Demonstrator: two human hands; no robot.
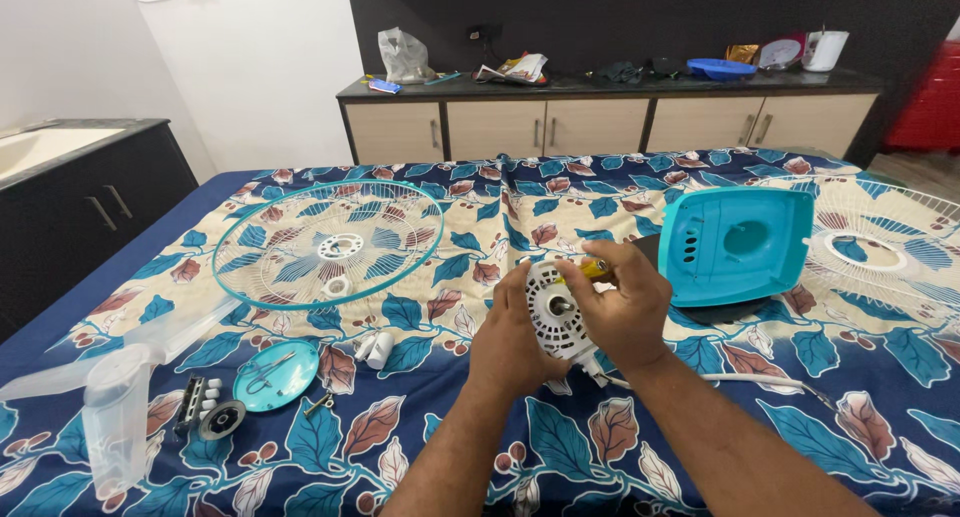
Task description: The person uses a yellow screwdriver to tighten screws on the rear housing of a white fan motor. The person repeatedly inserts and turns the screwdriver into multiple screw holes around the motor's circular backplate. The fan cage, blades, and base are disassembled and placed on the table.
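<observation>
White plastic is what I see in the middle: a round fan motor part [556,319] with little slots around its edge. I hold it up just above the bed [420,417], which has a blue sheet with big leaves on it. My left hand [510,342] is wrapped around the left side and back of the motor part. My right hand [622,307] is curled over its right side, and its fingers pinch a small yellow tool [592,269] that points at the top of the motor part. Both hands are closed on what they hold. A white cord [760,382] runs out from under the motor part and lies across the sheet to the right.

Just to the right of my hands sits a teal fan housing [735,245]. Farther right lies a white fan grille [885,252]. To the left, well apart from my hands, lies a teal-rimmed grille [328,245]. Near the left edge lies a clear fan blade [110,392]. Beside it I see a small teal round cap [275,375] and some tiny parts I cannot make out. Behind the bed stands a long cabinet [600,122] with a dark top and mixed things on it.
</observation>
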